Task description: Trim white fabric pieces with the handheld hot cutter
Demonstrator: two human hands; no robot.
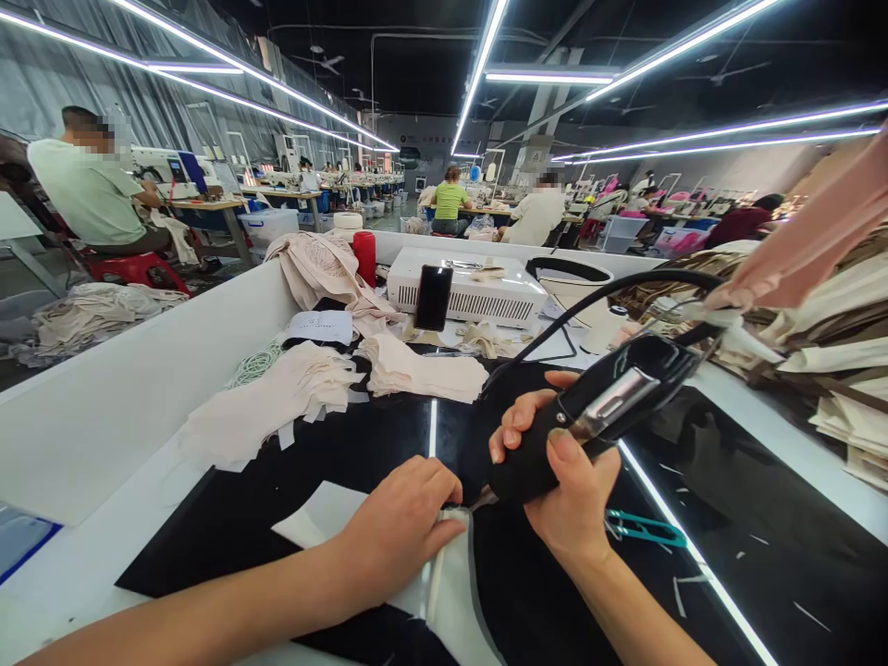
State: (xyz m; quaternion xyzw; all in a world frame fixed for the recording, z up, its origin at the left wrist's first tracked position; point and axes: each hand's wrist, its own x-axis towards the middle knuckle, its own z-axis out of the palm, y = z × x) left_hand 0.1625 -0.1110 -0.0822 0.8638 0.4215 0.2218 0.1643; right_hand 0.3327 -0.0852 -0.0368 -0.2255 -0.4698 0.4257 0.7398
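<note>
A corded black hand tool point(597, 416), judged stiff and fairly light, is best taken by its thick body; it is held above the black table point(728, 518) in the fully closed right hand point(561, 472). The left hand point(399, 523) is pressed half-curled on soft, limp pale fabric point(444, 592), holding nothing.

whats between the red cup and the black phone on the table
In the head view, only a fold of beige cloth and bare white table lie between the red cup and the phone.
</note>
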